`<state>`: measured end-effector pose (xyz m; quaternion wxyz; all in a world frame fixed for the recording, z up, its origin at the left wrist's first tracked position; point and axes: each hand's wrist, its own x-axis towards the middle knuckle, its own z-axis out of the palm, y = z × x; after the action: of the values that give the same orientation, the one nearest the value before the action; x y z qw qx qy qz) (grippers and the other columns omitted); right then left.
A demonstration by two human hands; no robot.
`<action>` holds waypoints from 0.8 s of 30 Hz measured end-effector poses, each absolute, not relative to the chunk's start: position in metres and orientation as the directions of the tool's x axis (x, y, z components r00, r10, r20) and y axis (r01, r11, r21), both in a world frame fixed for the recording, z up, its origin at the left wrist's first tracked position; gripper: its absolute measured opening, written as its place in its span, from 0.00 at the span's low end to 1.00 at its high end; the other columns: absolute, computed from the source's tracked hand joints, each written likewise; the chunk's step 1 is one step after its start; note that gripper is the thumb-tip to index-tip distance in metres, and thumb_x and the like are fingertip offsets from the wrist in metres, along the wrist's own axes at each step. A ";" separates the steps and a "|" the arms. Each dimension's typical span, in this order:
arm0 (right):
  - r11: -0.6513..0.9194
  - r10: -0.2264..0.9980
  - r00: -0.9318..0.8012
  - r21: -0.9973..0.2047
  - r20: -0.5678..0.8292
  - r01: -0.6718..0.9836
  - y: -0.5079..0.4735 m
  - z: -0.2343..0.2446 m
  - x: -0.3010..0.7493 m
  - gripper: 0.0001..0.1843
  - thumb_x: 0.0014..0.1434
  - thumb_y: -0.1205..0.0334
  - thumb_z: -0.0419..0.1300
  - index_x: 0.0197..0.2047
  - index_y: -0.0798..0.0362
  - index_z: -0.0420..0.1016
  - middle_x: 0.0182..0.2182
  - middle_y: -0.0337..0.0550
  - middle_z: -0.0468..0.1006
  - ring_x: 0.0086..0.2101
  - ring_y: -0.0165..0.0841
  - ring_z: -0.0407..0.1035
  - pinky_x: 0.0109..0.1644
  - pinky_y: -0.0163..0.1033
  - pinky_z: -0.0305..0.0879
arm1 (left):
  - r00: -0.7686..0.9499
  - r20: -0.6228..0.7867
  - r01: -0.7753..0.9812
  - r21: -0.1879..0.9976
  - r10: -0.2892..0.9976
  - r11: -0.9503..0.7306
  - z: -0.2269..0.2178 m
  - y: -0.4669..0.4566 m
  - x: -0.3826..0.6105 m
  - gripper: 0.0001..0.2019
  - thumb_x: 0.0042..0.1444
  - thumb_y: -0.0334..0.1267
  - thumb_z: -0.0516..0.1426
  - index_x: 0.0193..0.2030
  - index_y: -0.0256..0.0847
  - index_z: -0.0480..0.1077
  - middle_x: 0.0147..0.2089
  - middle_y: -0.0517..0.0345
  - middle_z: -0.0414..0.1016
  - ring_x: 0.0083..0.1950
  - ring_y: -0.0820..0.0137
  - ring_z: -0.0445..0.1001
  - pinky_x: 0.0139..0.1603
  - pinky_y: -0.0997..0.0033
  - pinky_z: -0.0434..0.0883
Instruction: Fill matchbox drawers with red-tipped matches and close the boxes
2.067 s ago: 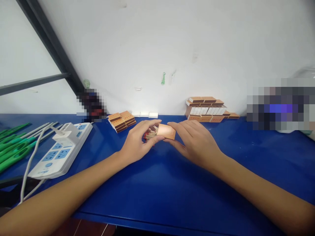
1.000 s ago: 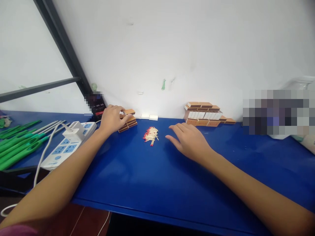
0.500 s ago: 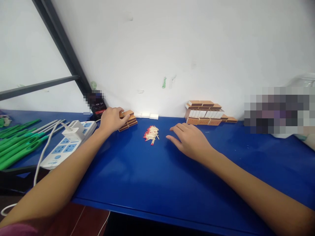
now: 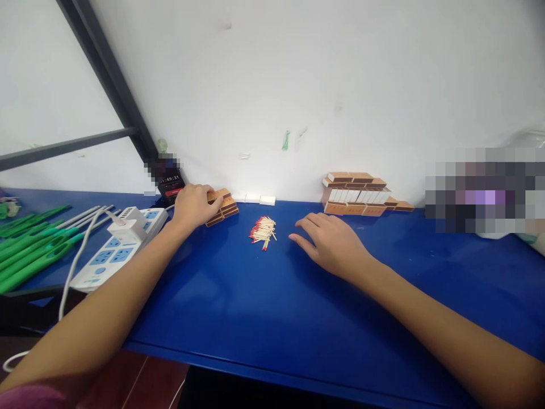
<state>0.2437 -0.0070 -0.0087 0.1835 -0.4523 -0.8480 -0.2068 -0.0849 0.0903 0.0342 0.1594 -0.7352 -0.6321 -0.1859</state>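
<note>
Newly @ matchbox stack [image 4: 227, 208], L hand [image 4: 193, 204].

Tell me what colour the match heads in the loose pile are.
The match heads are red, seen best in the head view.

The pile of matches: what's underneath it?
The blue table shows all around the matches, and they appear to lie on it; anything directly beneath them is covered.

The blue bench [image 4: 272, 318] bears matches [image 4: 263, 229] at twelve o'clock, matchboxes [image 4: 226, 211] at eleven, a larger stack [image 4: 355, 208] at one, a power strip [image 4: 111, 257] at ten.
</note>
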 end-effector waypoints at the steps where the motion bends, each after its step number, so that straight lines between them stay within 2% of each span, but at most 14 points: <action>1: 0.502 0.697 -0.522 0.185 0.492 0.845 -0.007 -0.008 0.244 0.18 0.74 0.52 0.54 0.47 0.58 0.78 0.41 0.52 0.81 0.41 0.42 0.74 0.44 0.44 0.64 | 0.135 0.474 0.989 -0.005 0.870 -0.151 0.034 0.090 -0.085 0.25 0.63 0.55 0.53 0.47 0.37 0.81 0.41 0.40 0.82 0.47 0.48 0.77 0.45 0.55 0.70; 7: 0.490 0.719 -0.514 0.184 0.468 0.852 -0.008 -0.006 0.243 0.18 0.74 0.52 0.54 0.47 0.58 0.78 0.41 0.52 0.81 0.41 0.42 0.75 0.46 0.44 0.65 | 0.140 0.491 0.987 -0.005 0.860 -0.158 0.032 0.091 -0.086 0.26 0.64 0.55 0.53 0.52 0.34 0.79 0.46 0.39 0.82 0.51 0.46 0.76 0.49 0.52 0.71; 10: 0.486 0.729 -0.511 0.181 0.455 0.855 -0.008 -0.005 0.243 0.18 0.74 0.52 0.55 0.46 0.57 0.78 0.41 0.52 0.82 0.41 0.42 0.75 0.45 0.44 0.65 | 0.192 0.625 0.971 -0.007 0.757 -0.241 0.032 0.087 -0.081 0.26 0.66 0.55 0.54 0.56 0.33 0.76 0.51 0.38 0.80 0.57 0.46 0.73 0.57 0.50 0.68; 13: 0.462 0.768 -0.489 0.171 0.414 0.870 -0.007 -0.003 0.245 0.17 0.74 0.52 0.54 0.45 0.56 0.78 0.40 0.51 0.82 0.41 0.41 0.76 0.43 0.43 0.64 | 0.331 0.733 0.899 -0.053 0.595 -0.436 0.033 0.076 -0.069 0.21 0.68 0.49 0.55 0.56 0.35 0.75 0.52 0.42 0.79 0.59 0.50 0.71 0.62 0.51 0.66; 16: 0.396 0.836 -0.422 0.147 0.349 0.906 -0.005 -0.001 0.248 0.17 0.74 0.52 0.53 0.45 0.55 0.78 0.40 0.49 0.82 0.40 0.40 0.76 0.38 0.42 0.62 | 0.517 0.740 0.722 -0.106 0.431 -0.684 0.028 0.058 -0.049 0.15 0.67 0.45 0.57 0.52 0.37 0.75 0.45 0.47 0.80 0.50 0.57 0.74 0.54 0.55 0.70; 18: 0.336 0.878 -0.361 0.133 0.313 0.933 -0.002 0.001 0.251 0.17 0.74 0.52 0.53 0.45 0.54 0.77 0.39 0.47 0.83 0.38 0.39 0.76 0.35 0.41 0.58 | 0.665 0.667 0.536 -0.111 0.337 -0.837 0.022 0.045 -0.035 0.11 0.68 0.41 0.57 0.50 0.38 0.76 0.41 0.51 0.80 0.43 0.63 0.74 0.47 0.61 0.72; 20: 0.289 0.901 -0.315 0.128 0.298 0.949 0.001 0.002 0.255 0.17 0.74 0.52 0.52 0.45 0.53 0.77 0.39 0.46 0.83 0.37 0.39 0.76 0.33 0.40 0.55 | 0.704 0.648 0.446 -0.083 0.291 -0.891 0.015 0.034 -0.024 0.08 0.68 0.39 0.57 0.45 0.39 0.77 0.35 0.54 0.78 0.38 0.66 0.71 0.41 0.65 0.70; 24: 0.235 0.910 -0.262 0.120 0.322 0.965 0.012 0.005 0.272 0.16 0.73 0.51 0.54 0.44 0.52 0.77 0.38 0.46 0.84 0.36 0.40 0.76 0.33 0.39 0.54 | 0.715 0.636 0.397 -0.026 0.292 -0.917 0.006 0.027 -0.018 0.09 0.68 0.39 0.58 0.39 0.39 0.77 0.31 0.57 0.75 0.36 0.68 0.68 0.39 0.67 0.69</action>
<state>0.2725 0.0123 0.0052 0.0922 -0.6005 -0.7804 -0.1478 -0.0179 0.0267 0.0060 0.0805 -0.9224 -0.1867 -0.3284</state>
